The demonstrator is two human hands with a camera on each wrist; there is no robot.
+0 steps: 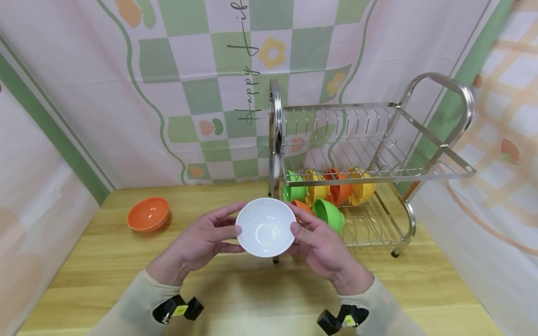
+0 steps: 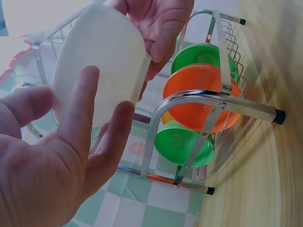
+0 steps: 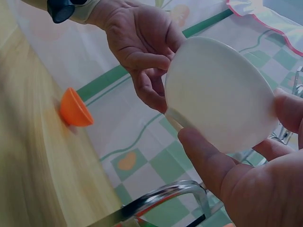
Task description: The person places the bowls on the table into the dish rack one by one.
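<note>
A white bowl (image 1: 266,227) is held up above the table, its inside facing me in the head view. My left hand (image 1: 206,238) grips its left side, thumb at the rim and fingers behind. On the opposite side my right hand (image 1: 319,242) holds it the same way, thumb over the rim. Both wrist views show the bowl's smooth outer wall; in the left one, the left hand's fingertips (image 2: 87,75) press against it. From the right wrist, the bowl (image 3: 218,94) appears between the two hands.
A two-tier metal dish rack (image 1: 275,140) stands at the right, its upper tier bare. Several bowls sit on its lower tier, among them a green bowl (image 1: 329,215) and a yellow bowl (image 1: 363,191). An orange bowl (image 1: 148,214) lies on the wooden table (image 1: 92,280) at the left.
</note>
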